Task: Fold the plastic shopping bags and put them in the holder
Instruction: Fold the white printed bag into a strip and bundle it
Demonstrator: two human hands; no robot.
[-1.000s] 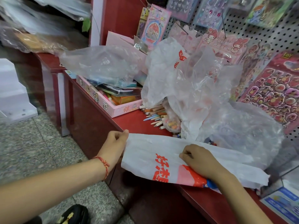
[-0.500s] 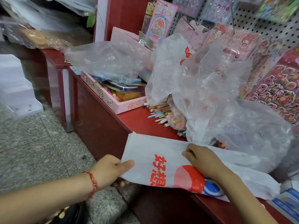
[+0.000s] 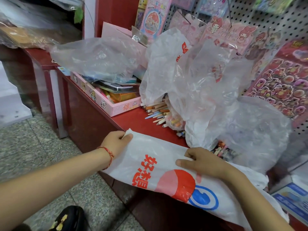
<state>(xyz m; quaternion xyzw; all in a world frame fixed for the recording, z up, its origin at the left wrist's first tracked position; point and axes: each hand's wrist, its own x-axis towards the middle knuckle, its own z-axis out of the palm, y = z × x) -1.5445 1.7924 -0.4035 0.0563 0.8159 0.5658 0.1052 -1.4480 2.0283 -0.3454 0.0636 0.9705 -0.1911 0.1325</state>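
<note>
Fingers (image 3: 127, 137) of the left hand (image 3: 116, 144), head view, pinch the 10 o'clock end of the printed shopping bag (image 3: 150, 152). Bag lies flat along the worktop (image 3: 138, 120) edge, long axis 10-to-4 o'clock. Right hand (image 3: 206, 164) bears on it mid-length, fingers curled; grip cannot be determined.

Soft, even indoor light with faint shadows; wide-angle bending at the edges, corners slightly blurred, centre sharp.

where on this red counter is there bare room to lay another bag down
A bare strip of red counter lies between the pink box on the left, the pencils on the right and the printed bag in front. Past the pencils it is crowded: crumpled bags cover the counter.
</note>
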